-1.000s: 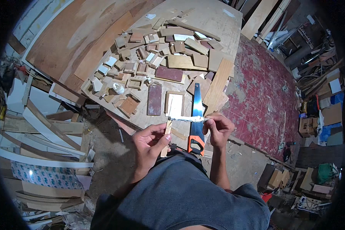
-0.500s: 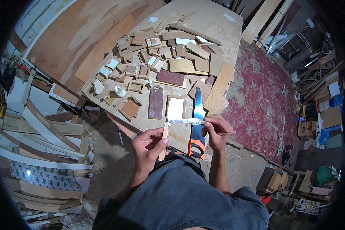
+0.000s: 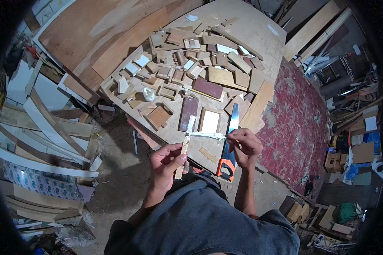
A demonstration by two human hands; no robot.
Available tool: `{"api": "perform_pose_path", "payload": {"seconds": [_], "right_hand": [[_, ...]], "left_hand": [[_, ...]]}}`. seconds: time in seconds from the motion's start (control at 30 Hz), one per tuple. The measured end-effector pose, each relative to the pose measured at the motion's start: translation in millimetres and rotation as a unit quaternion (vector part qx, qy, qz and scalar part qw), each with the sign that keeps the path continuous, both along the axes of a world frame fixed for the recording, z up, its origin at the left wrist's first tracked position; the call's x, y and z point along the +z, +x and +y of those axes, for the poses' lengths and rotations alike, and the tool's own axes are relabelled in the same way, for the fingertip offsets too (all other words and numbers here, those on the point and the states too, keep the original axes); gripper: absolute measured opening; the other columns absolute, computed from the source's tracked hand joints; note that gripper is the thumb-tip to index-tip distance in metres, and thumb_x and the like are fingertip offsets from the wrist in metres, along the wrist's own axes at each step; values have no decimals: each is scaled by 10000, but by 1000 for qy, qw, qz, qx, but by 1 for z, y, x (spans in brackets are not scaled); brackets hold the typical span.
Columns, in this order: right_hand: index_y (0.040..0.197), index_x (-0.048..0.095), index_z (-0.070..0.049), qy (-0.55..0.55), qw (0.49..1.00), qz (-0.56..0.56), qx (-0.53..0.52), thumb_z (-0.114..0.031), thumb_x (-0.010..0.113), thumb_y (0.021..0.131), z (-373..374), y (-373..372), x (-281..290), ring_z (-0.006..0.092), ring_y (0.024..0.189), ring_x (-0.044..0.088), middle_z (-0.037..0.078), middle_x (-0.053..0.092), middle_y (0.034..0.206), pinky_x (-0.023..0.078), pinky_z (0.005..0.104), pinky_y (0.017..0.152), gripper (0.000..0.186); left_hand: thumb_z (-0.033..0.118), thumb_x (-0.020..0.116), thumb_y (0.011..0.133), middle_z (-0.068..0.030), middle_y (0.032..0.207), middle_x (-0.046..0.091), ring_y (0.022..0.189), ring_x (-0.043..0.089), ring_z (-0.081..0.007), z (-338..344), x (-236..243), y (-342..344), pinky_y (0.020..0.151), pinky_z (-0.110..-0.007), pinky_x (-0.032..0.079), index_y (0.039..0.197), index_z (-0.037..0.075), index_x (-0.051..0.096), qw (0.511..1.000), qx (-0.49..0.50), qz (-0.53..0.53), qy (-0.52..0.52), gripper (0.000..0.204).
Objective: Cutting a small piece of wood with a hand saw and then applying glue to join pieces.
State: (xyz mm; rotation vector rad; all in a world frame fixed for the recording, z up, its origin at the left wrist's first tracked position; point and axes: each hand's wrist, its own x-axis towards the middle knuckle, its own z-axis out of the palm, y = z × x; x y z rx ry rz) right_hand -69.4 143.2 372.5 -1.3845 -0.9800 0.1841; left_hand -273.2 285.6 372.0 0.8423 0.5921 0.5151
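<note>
My left hand (image 3: 166, 165) is closed on a narrow wooden stick (image 3: 184, 155), held nearly upright with the thumb along it. From the stick's upper end a crinkled white strip (image 3: 205, 135), perhaps plastic film or tape, runs taut to the right. My right hand (image 3: 245, 148) pinches the strip's other end between thumb and fingertips. A pale loose piece (image 3: 191, 123) rises above the stick's tip. Below and beyond the strip, a handsaw with an orange handle (image 3: 226, 168) lies on the wooden table (image 3: 253, 23), close to my right hand.
Beyond my hands are a small wooden frame with a white panel (image 3: 210, 121), a dark red board (image 3: 188, 113) and an open wooden box (image 3: 158, 116). Several wood offcuts and small frames cover the table's middle. Curved boards (image 3: 51, 163) are stacked at left; a worn red floor (image 3: 291, 136) lies right.
The table's contents have shifted rightward in the picture as the view turned. Both hands keep their grips, with the strip still stretched; a pale end now stands up above the stick.
</note>
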Motion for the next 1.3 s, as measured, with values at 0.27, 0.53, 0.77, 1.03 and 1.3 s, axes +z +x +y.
{"api": "perform_pose_path", "payload": {"seconds": [0.27, 0.53, 0.77, 1.03, 1.3], "right_hand": [[957, 672, 66, -70, 995, 36, -57, 123, 622, 844, 96, -12, -24, 116, 649, 601, 146, 637, 928, 510, 210, 509, 136], [947, 739, -43, -250, 955, -158, -30, -54, 687, 804, 298, 14, -138, 183, 566, 588, 146, 651, 728, 454, 325, 536, 152], [903, 730, -35, -321, 912, -256, 28, -111, 684, 787, 375, 14, -213, 364, 714, 661, 195, 675, 819, 526, 441, 642, 147], [776, 658, -20, -431, 815, -384, 59, -183, 606, 837, 415, 16, -257, 392, 727, 653, 216, 654, 826, 522, 476, 642, 181], [756, 678, -32, -466, 771, -424, 91, -175, 636, 794, 423, 18, -276, 395, 697, 661, 222, 656, 749, 531, 470, 622, 154]], "left_hand": [[61, 702, 844, -84, 916, 695, 713, 657, -126, 77, -32, -58, 544, -256, 567, 1122, -11, 642, 995, 78, 28, -47, 293], [80, 707, 846, -76, 896, 681, 725, 652, -133, 127, -52, -112, 567, -260, 550, 1142, -1, 641, 965, 210, 146, -62, 315], [79, 678, 858, -104, 905, 680, 730, 653, -160, 136, -77, -143, 583, -271, 542, 1144, -40, 616, 951, 248, 168, -71, 315], [65, 706, 835, -112, 827, 678, 705, 659, -158, 136, -94, -151, 542, -275, 540, 1074, -44, 649, 940, 286, 166, -90, 269], [59, 703, 848, -97, 773, 670, 653, 639, -142, 135, -88, -148, 536, -263, 523, 1006, -19, 668, 933, 296, 176, -103, 179]]}}
